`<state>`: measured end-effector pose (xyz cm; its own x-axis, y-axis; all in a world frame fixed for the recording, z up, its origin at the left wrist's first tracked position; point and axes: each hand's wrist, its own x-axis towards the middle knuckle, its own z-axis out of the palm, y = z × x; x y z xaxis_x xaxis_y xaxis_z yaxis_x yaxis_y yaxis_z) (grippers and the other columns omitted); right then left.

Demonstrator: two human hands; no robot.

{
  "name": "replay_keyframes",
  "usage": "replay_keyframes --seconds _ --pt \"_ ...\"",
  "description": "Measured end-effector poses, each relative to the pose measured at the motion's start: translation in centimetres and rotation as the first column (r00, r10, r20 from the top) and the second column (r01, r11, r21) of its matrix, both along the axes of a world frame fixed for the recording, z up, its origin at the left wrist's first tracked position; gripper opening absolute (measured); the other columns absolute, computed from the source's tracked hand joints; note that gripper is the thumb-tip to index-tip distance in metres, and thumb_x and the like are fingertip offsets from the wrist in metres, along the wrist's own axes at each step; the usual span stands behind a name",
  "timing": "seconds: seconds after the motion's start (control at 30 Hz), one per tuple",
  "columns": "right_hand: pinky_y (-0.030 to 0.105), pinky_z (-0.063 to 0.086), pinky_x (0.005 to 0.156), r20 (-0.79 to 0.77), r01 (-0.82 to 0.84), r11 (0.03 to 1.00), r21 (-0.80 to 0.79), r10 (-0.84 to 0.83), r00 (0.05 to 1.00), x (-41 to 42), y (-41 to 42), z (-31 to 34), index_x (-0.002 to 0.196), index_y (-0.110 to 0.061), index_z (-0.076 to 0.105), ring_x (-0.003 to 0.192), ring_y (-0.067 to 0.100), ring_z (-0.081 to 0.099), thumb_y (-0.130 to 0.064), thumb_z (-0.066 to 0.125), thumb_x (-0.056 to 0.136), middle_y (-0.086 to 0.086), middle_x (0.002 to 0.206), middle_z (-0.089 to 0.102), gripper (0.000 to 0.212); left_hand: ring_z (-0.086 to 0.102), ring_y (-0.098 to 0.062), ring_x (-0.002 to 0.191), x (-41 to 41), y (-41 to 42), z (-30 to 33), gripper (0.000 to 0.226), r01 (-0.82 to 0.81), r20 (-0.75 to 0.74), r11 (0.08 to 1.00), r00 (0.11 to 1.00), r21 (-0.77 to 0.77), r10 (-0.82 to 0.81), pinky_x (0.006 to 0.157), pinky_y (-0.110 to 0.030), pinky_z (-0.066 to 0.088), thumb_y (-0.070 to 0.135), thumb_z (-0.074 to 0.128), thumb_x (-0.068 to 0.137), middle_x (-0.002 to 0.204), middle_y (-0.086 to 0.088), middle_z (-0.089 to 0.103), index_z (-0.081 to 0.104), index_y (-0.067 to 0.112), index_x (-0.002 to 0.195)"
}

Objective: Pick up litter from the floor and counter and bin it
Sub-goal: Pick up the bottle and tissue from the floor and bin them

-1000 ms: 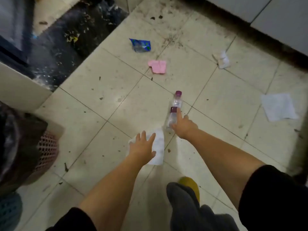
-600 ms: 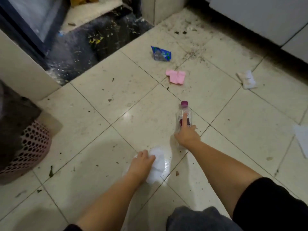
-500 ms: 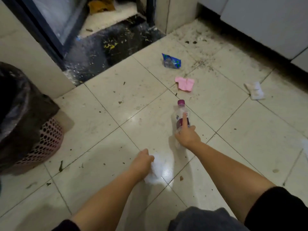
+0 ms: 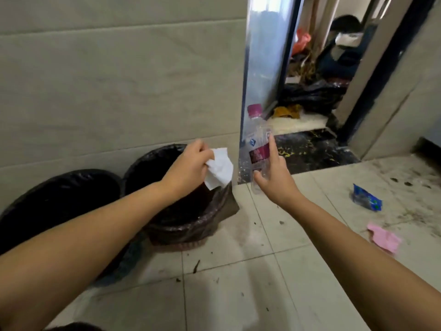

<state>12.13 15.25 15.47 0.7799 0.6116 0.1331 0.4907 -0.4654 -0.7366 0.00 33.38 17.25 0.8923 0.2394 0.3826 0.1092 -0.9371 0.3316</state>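
My left hand point(image 4: 188, 167) pinches a crumpled white tissue point(image 4: 220, 169) and holds it over the right rim of a bin lined with a black bag point(image 4: 188, 220). My right hand point(image 4: 274, 174) grips a clear plastic bottle point(image 4: 256, 142) with a magenta cap and label, upright, just right of that bin and in front of the door frame. A second black-lined bin point(image 4: 59, 194) stands to the left against the wall.
On the tiled floor at the right lie a blue wrapper point(image 4: 366, 198) and a pink paper point(image 4: 384, 237). A tiled wall point(image 4: 119, 80) rises behind the bins. An open doorway point(image 4: 310, 91) shows dark bags and clutter beyond a black threshold.
Both hands lifted their litter off the floor, tissue in the left and bottle in the right, and swung left to the bins. The view turned from the floor to the wall.
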Motion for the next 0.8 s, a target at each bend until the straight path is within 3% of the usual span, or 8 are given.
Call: replay_keyframes --seconds 0.1,0.17,0.33,0.43,0.53,0.63,0.7,0.8 --pt "0.039 0.046 0.091 0.026 0.001 1.000 -0.007 -0.001 1.000 -0.8 2.4 0.2 0.149 -0.037 -0.014 0.105 0.032 0.055 -0.018 0.056 0.090 0.017 0.130 0.042 0.094 0.049 -0.027 0.090 -1.9 5.3 -3.2 0.014 -0.197 -0.220 0.980 0.957 -0.023 0.187 0.074 -0.039 0.039 -0.004 0.047 0.087 0.103 -0.021 0.049 0.060 -0.003 0.092" --pt "0.039 0.046 0.093 0.034 -0.002 1.000 -0.029 0.003 0.999 -1.5 3.3 -0.4 0.149 -0.036 -0.014 0.109 0.033 0.055 -0.016 0.057 0.090 0.018 0.131 0.041 0.095 0.050 -0.031 0.109 -2.3 7.2 -6.4 0.027 -0.326 -0.510 0.945 0.820 -0.040 0.261 0.086 -0.034 0.040 0.000 0.049 0.089 0.128 -0.021 0.047 0.061 0.004 0.113" --pt "0.045 0.042 0.102 0.057 -0.010 0.997 -0.076 0.014 0.998 -2.4 4.7 -1.9 0.148 -0.038 -0.014 0.119 0.033 0.051 -0.014 0.058 0.089 0.019 0.140 0.038 0.097 0.041 -0.041 0.129 -2.4 8.4 -10.1 0.042 -0.242 -0.829 0.968 0.553 -0.063 0.084 0.111 -0.043 0.037 0.007 0.045 0.094 0.146 -0.025 0.037 0.045 0.002 0.135" --pt "0.047 0.041 0.104 0.070 -0.028 0.997 -0.073 0.033 0.997 -3.2 5.5 -1.7 0.148 -0.041 -0.014 0.125 0.032 0.049 -0.018 0.058 0.090 0.016 0.144 0.036 0.095 0.032 -0.040 0.137 -3.8 8.4 -8.7 0.060 -0.208 -0.822 0.966 0.569 -0.154 -0.008 0.113 -0.045 0.036 0.015 0.044 0.096 0.155 -0.017 0.020 0.019 0.020 0.151" --pt "0.046 0.044 0.100 0.161 -0.079 0.992 -0.099 0.094 0.983 -4.7 7.9 0.1 0.148 -0.038 -0.015 0.124 0.033 0.048 -0.021 0.058 0.091 0.016 0.142 0.037 0.094 0.034 -0.033 0.137 -6.8 8.3 -5.6 0.056 -0.202 -0.626 0.962 0.779 -0.184 0.044 0.111 -0.045 0.039 0.020 0.045 0.097 0.153 -0.013 0.027 0.024 0.020 0.149" --pt "0.043 0.043 0.099 0.220 -0.265 0.962 -0.068 0.273 0.936 -7.5 12.4 2.7 0.150 -0.031 -0.012 0.122 0.033 0.048 -0.019 0.059 0.090 0.015 0.141 0.039 0.094 0.037 -0.027 0.135 -13.1 7.8 -3.2 0.052 -0.262 -0.378 0.964 0.897 -0.037 0.229 0.110 -0.041 0.039 0.027 0.045 0.096 0.148 -0.007 0.038 0.033 0.019 0.146" --pt "0.041 0.045 0.095 0.248 -0.415 0.907 -0.067 0.418 0.874 -10.3 16.3 4.1 0.151 -0.027 -0.010 0.113 0.033 0.052 -0.019 0.059 0.090 0.015 0.135 0.043 0.093 0.041 -0.024 0.133 -18.3 7.4 -2.6 0.054 -0.368 -0.346 0.930 0.873 -0.003 0.344 0.106 -0.038 0.041 0.039 0.042 0.096 0.145 -0.004 0.043 0.034 0.018 0.145" --pt "0.042 0.049 0.089 0.205 -0.636 0.759 -0.135 0.650 0.732 -15.7 22.7 4.5 0.150 -0.032 -0.012 0.105 0.036 0.055 -0.022 0.058 0.090 0.016 0.129 0.045 0.093 0.052 -0.023 0.123 -24.7 7.4 -3.7 0.061 -0.507 -0.453 0.862 0.761 0.031 0.464 0.093 -0.037 0.050 0.057 0.034 0.092 0.135 -0.001 0.052 0.039 0.021 0.142"
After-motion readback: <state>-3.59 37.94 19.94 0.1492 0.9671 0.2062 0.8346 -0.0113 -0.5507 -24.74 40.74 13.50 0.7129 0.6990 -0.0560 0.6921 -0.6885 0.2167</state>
